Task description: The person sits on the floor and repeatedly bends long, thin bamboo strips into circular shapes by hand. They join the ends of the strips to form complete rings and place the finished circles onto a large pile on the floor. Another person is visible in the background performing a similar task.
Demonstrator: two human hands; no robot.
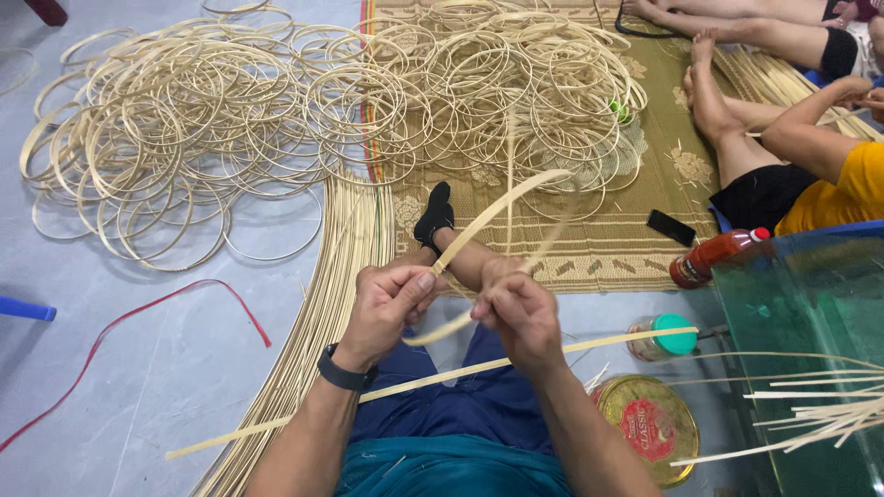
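Your left hand (pixel 385 308) is closed around a thin, pale bamboo strip (pixel 493 213), thumb and fingers pinching it just above your lap. Your right hand (pixel 517 313) sits just beside it, fingers curled tight on the same strip a little lower, so the two hands nearly touch. From your left grip the strip rises and bends over to the right in a loop; the far part is blurred, and its lower end pokes out below your hands.

A second, longer strip (pixel 433 377) lies across your blue trousers, running from the lower left up toward a small jar with a green lid (pixel 665 337). A black wristband (pixel 344 372) wraps your left wrist.

On the grey floor (pixel 157 368) ahead of you lies a wide heap of finished bamboo rings (pixel 276 110), spilling onto a patterned woven mat (pixel 617 239). A bundle of straight strips (pixel 336 276) curves along the mat's left edge. A red cord (pixel 138 313) lies to your left. To your right sit a red bottle (pixel 714 256), a round gold-and-red tin (pixel 652 423), and a black phone (pixel 670 226) on the mat. Another person in a yellow shirt (pixel 847 189) sits at the far right.
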